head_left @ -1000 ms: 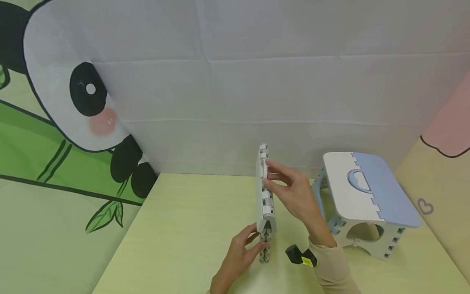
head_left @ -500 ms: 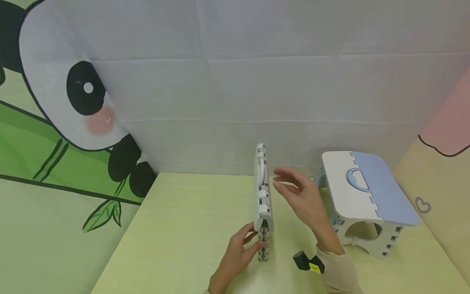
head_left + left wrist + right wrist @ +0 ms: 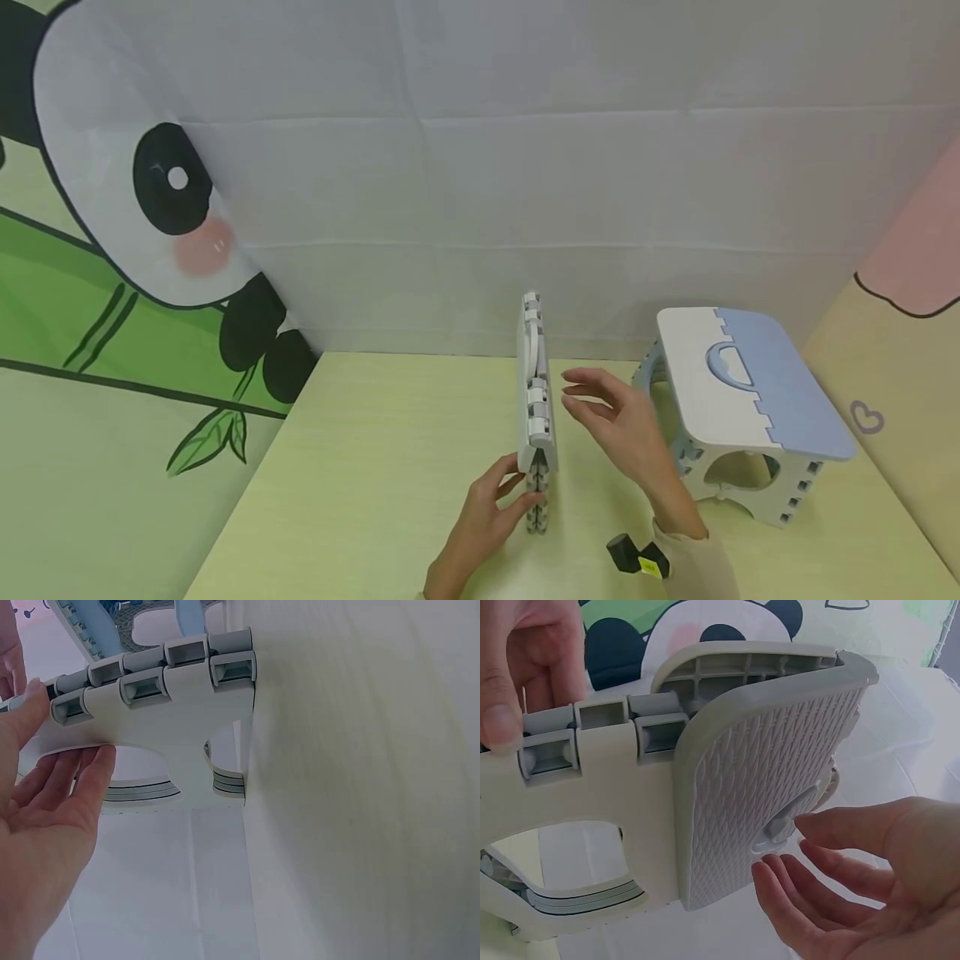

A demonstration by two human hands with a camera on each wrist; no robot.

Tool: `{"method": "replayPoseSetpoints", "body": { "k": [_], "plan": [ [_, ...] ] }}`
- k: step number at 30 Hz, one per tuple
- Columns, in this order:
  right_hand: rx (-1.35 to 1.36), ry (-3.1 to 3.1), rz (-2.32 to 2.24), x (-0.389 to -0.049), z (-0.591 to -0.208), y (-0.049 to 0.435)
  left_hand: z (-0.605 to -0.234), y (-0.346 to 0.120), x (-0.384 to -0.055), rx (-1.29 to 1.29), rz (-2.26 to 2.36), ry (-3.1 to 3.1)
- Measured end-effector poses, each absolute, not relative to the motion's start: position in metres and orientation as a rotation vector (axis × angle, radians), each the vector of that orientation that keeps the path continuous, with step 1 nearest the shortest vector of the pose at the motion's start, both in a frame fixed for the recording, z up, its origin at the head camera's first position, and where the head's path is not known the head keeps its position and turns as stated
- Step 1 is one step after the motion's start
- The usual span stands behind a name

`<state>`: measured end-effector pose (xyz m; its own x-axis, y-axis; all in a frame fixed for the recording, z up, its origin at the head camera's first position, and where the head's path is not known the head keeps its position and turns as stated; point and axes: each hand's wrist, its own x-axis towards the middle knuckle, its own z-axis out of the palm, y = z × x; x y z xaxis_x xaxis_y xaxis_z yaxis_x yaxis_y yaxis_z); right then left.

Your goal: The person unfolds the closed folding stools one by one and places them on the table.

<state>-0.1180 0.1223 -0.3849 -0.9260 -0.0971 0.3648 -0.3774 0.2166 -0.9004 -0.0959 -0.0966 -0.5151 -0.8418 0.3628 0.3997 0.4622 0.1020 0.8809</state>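
A folded white-and-grey step stool (image 3: 537,408) stands edge-on on the table, seen from its narrow side in the head view. My left hand (image 3: 483,517) grips the near edge of its folded legs, the thumb on one side and the fingers on the other. In the left wrist view those fingers reach into the cut-out of the leg panel (image 3: 142,727). To the right of the stool hovers my right hand (image 3: 622,425), fingers loosely bent and holding nothing. The right wrist view has it close to the handle (image 3: 780,825) on the textured top (image 3: 750,765); contact is hard to tell there.
On the right of the pale table (image 3: 390,450) stands an unfolded stool (image 3: 720,408) with a white and blue top, beside my right forearm. A black wrist device (image 3: 637,557) sits at my right sleeve. Printed cloth (image 3: 525,167) rises behind the table's back edge.
My right hand has let go of the folded stool's handle area and moved right, then lower. The left hand keeps its grip, and the stool stays upright in nearly the same place.
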Motion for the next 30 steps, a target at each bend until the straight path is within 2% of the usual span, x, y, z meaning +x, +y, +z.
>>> {"method": "replayPoseSetpoints", "body": {
  "k": [17, 30],
  "plan": [
    [0.419, -2.325, 1.845, -0.109, -0.413, 0.125, -0.510, -0.096, -0.093, -0.788, -1.929, -2.288],
    [0.345, -2.360, 1.914, -0.103, -0.431, 0.122, -0.514, -0.097, -0.094, -0.869, -1.856, -2.256]
  ]
}}
